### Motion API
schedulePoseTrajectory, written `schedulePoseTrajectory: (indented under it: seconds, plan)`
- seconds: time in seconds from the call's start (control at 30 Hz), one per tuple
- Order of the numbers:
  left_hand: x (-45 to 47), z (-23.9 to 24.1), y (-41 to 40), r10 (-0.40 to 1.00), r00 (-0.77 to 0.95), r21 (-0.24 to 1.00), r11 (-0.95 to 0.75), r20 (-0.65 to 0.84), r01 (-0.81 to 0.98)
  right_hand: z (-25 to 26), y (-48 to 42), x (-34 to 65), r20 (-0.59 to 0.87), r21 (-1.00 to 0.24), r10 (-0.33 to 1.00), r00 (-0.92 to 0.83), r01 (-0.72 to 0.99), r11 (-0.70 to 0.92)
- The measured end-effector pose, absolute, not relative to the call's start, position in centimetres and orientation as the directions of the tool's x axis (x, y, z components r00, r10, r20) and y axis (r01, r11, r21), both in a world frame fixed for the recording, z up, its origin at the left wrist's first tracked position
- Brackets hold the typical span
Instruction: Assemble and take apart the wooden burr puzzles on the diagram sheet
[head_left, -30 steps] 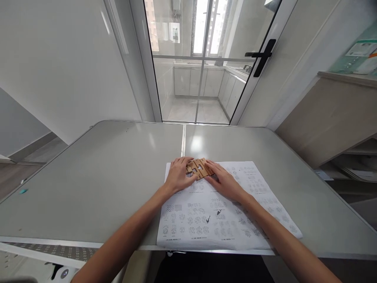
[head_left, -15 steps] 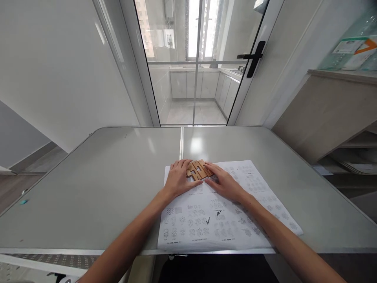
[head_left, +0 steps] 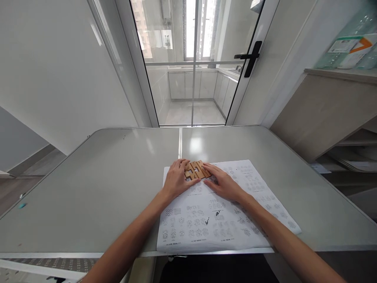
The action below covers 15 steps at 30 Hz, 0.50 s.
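Several flat, light-brown wooden puzzle pieces (head_left: 198, 169) lie side by side on a printed paper sheet (head_left: 200, 220). They have notches and small dark marks. On their left, my left hand (head_left: 178, 177) curls round the edge, fingers at the far side and thumb along the near side. My right hand (head_left: 222, 181) grips the right end in the same way, its fingertips on the last piece. Both thumbs point toward each other at the near edge, a small gap between them. The fingers hide the outer ends of the group.
The sheet, covered with small printed figures, lies on a grey table (head_left: 88, 196) with a metal seam. A small teal bit (head_left: 22, 205) is near the left edge. Beyond stands a glass door with a black handle (head_left: 251, 59). A wooden shelf (head_left: 321, 106) is at right.
The camera view has shifted slightly. Both hands stay around the wooden puzzle pieces, with hardly any visible movement on the sheet.
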State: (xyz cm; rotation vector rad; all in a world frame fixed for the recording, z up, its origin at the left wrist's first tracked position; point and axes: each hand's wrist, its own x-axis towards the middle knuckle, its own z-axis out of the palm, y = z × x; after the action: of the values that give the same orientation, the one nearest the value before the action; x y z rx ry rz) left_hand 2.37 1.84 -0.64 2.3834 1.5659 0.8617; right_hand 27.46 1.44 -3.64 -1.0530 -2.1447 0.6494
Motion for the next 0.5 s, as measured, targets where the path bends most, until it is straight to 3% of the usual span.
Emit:
schedulePoseTrajectory:
  seconds: [0.5]
  plan:
    - [2.28, -0.39, 1.81, 0.871, 0.325, 0.413, -0.467, 0.369, 0.782, -3.32, 1.41, 27.39, 0.343, -0.670, 0.799, -0.494, 0.468, 0.577]
